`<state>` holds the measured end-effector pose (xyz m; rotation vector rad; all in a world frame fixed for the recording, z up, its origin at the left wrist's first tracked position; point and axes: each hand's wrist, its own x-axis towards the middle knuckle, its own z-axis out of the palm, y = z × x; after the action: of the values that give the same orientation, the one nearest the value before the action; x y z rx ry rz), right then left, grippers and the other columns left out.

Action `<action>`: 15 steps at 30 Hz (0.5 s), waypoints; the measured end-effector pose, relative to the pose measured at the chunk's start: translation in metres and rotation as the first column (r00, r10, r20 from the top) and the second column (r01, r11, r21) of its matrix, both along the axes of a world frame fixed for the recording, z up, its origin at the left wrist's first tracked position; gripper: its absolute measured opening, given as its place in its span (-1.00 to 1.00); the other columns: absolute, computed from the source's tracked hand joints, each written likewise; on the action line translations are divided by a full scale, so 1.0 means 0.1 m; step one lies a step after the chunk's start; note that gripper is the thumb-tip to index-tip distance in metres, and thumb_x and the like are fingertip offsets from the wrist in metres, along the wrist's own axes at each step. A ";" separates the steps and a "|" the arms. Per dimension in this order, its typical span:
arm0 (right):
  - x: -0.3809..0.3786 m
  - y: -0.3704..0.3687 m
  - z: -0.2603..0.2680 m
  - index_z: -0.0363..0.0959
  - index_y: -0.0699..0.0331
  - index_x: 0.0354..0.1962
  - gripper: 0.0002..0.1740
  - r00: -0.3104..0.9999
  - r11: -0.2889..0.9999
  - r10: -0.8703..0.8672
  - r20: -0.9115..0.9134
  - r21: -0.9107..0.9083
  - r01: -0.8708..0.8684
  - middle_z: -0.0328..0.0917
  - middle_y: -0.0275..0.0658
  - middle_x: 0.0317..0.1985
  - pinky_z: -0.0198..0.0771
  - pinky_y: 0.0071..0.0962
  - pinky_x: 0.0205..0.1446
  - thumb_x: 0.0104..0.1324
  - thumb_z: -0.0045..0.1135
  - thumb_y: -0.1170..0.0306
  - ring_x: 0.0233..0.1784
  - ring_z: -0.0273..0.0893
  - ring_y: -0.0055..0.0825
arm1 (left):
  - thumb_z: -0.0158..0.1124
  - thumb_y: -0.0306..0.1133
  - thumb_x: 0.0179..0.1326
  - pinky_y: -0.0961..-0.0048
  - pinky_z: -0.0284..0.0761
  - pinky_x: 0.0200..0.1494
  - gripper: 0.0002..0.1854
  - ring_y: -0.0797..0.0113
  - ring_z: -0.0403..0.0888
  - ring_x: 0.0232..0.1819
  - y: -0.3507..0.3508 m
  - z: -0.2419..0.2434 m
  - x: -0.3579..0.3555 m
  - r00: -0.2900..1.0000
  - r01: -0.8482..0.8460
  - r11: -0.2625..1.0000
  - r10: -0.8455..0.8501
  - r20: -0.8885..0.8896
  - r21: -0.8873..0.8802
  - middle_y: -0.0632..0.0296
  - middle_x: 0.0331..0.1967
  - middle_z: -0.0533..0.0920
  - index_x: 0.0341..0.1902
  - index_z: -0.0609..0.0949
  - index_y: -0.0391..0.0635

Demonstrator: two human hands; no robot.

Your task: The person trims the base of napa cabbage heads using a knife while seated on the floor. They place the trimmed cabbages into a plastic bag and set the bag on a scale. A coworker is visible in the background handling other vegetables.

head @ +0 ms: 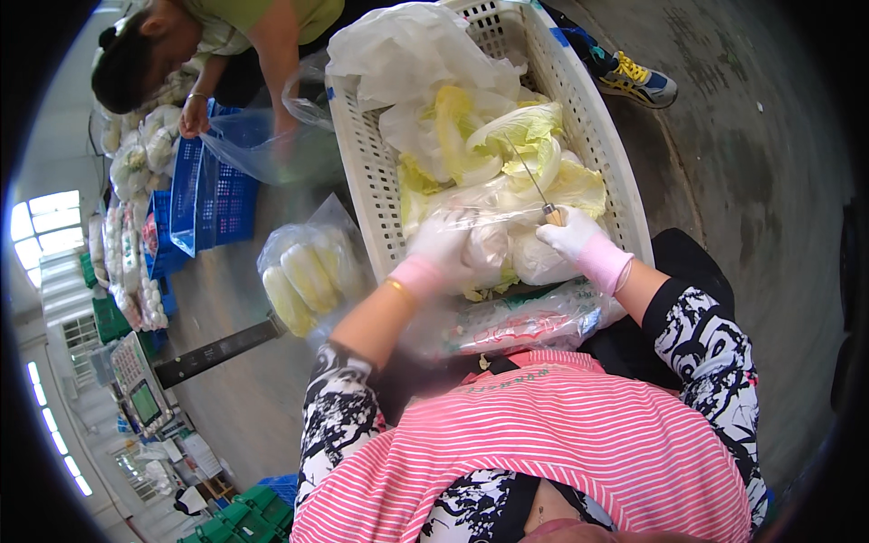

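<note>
My right hand (577,241), in a white glove with a pink cuff, grips the wooden handle of a thin-bladed knife (526,166). The blade points away from me over loose napa cabbage leaves (523,129) in a white perforated plastic crate (360,203). My left hand (438,254), gloved alike, reaches over the near left side of the crate. Clear plastic film (489,200) lies partly across its fingers, beside a pale wrapped bundle (490,246). Blur hides whether those fingers close on anything. Crumpled translucent plastic (421,51) covers the crate's far end.
Bagged napa cabbages (309,278) sit to the left by a scale with a dark post (217,353). Beyond, a co-worker's hands (195,117) hold a clear bag (265,146) near a blue crate (234,210). Printed plastic packaging (516,322) lies before my lap. Right: a shoe (641,81).
</note>
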<state>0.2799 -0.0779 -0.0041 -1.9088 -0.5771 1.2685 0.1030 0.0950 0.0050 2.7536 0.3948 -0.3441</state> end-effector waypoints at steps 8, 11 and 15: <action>0.21 -0.10 0.02 0.58 0.30 -0.12 -0.60 0.819 0.931 0.298 0.491 -0.339 -0.135 0.69 0.03 -0.20 0.51 -0.13 0.02 0.20 0.15 0.19 -0.06 0.66 -0.02 | 0.49 -0.22 -0.18 0.14 0.45 0.22 -0.24 -0.11 0.51 0.14 -0.28 0.07 -0.37 0.975 0.156 0.981 -0.134 0.175 -0.115 -0.10 0.15 0.53 0.17 0.47 -0.26; 0.11 -0.17 -0.10 0.58 0.24 -0.04 -0.54 0.743 0.782 0.518 0.423 -0.587 -0.211 0.68 -0.01 -0.13 0.52 -0.16 0.08 0.23 0.16 0.12 -0.01 0.66 -0.06 | 0.55 -0.27 -0.25 0.23 0.47 0.22 -0.18 0.04 0.55 0.14 -0.33 0.31 -0.53 0.882 -0.227 0.867 0.376 0.285 -0.443 -0.01 0.14 0.55 0.19 0.47 -0.28; 0.02 -0.15 -0.07 0.57 0.26 -0.07 -0.54 0.694 0.752 0.577 0.430 -0.611 -0.247 0.69 -0.01 -0.21 0.52 -0.19 0.08 0.21 0.17 0.11 -0.04 0.66 -0.06 | 0.51 -0.47 -0.30 0.36 0.48 0.21 -0.16 0.28 0.56 0.10 -0.47 0.55 -0.84 0.563 -0.249 0.477 0.779 0.275 -0.843 0.15 0.09 0.59 0.22 0.45 -0.30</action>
<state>0.2819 -0.0927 -0.0115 -2.7958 -1.1735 1.1410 0.0190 0.0483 0.0600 1.6100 0.7414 0.5314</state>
